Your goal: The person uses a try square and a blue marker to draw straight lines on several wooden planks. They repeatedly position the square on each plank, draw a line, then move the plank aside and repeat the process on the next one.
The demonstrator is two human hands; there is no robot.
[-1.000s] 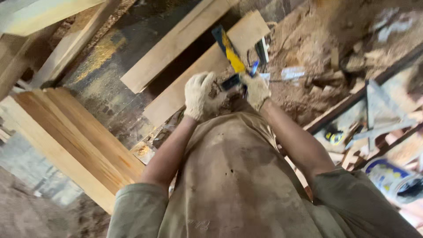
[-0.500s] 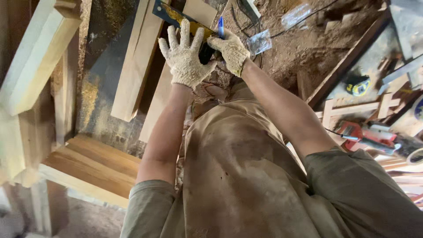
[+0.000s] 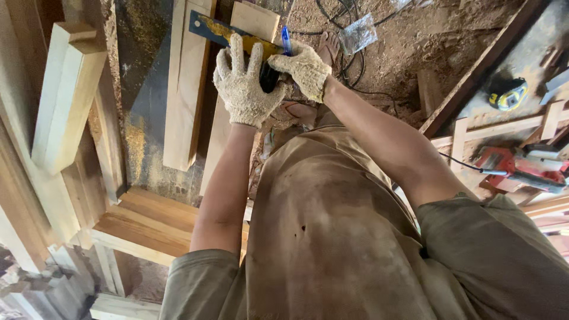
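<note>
I see my gloved left hand (image 3: 242, 89) spread flat, open, pinning the yellow-and-blue metal square (image 3: 228, 32) across 2 pale wooden planks (image 3: 188, 83) to steady it, while my gloved right hand (image 3: 303, 68) is closed on a blue pen (image 3: 286, 40) along its edge.

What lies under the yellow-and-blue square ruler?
The square ruler lies across two pale wooden boards. The gloved left hand and right hand cover its near end.

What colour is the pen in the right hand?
Blue. The pen sticks up from the gloved right hand, clearest in the head view.
</note>
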